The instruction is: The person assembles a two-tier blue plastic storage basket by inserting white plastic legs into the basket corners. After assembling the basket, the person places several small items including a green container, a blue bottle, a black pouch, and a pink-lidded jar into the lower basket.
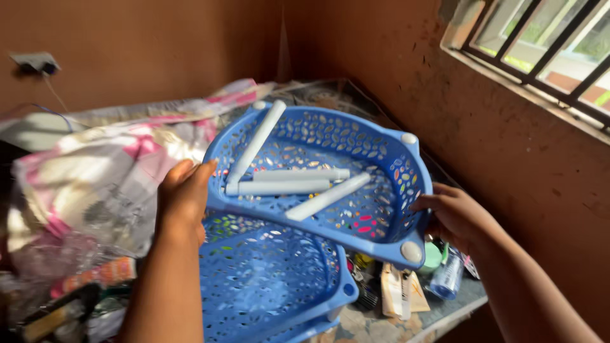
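A: Near the corner of a brown room, what do the hands hold?

B: Both hands lift a blue perforated corner tray (356, 166), tilted. The left hand (184, 197) clasps its left edge, fingers closed over the rim. The right hand (454, 216) grips the right edge, fingers curled around it.

A: What lies inside the tray?

B: Four white plastic tubes (289, 187) lie loose in it. Two more blue trays (267, 286) sit stacked just below, on a cluttered tabletop (381, 321). A pink-patterned bag (95, 184) sits to the left, a barred window (546, 51) upper right.
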